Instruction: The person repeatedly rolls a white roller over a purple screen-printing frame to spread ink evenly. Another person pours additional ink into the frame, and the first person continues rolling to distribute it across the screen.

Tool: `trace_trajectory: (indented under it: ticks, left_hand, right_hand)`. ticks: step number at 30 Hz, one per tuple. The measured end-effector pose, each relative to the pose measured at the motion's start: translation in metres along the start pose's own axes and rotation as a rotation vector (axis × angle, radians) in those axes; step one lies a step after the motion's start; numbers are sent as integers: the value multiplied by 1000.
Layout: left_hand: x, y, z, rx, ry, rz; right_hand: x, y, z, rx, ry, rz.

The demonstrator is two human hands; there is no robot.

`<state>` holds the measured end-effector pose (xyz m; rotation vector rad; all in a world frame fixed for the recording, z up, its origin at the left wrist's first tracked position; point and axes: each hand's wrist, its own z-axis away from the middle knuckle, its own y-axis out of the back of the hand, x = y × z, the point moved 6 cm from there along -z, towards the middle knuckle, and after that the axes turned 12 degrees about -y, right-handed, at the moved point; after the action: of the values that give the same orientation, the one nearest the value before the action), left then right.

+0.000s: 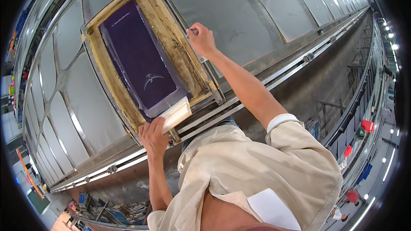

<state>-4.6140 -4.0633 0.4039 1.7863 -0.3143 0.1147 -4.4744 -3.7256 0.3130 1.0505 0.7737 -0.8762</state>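
My left hand (154, 137) is closed around one end of a pale squeegee (176, 114). The squeegee lies slanted across the near end of a screen-printing frame (173, 42). Yellowish, stained tape or coating lines this frame. Inside it is a dark purple printing area (139, 53) with a small pale line drawing near the bottom and light lettering near the top. My right hand (201, 40) is at the frame's right side, fingers curled around a small dark knob (195, 31). Part of that knob is hidden by the fingers.
A long printing table (222, 8) carries rows of grey panels (274, 8) on both sides of the frame. A metal rail (257, 83) runs along its near edge, in front of my body. Another long table (364, 98) curves along the right, with red items (367, 125) beyond it.
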Motion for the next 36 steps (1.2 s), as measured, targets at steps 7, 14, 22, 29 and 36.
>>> trace_trajectory:
  ticks: [7,14,22,29,36]
  left_hand:
    - [-13,-20,8,-57,-43,32]
    - [-119,-27,-85,2,-23,-53]
    - [-319,-26,-271,129,-70,-114]
    - [-377,-7,-347,-129,153,64]
    - [-373,-26,-326,-92,190,70]
  right_hand:
    - [6,-7,-6,-1,-119,132]
    - [-30,-4,-29,-191,-21,719]
    - [-199,-125,-102,-334,859,462]
    - [-244,-211,-172,-497,664,933]
    - [-216,-232,-178,-439,716,1026]
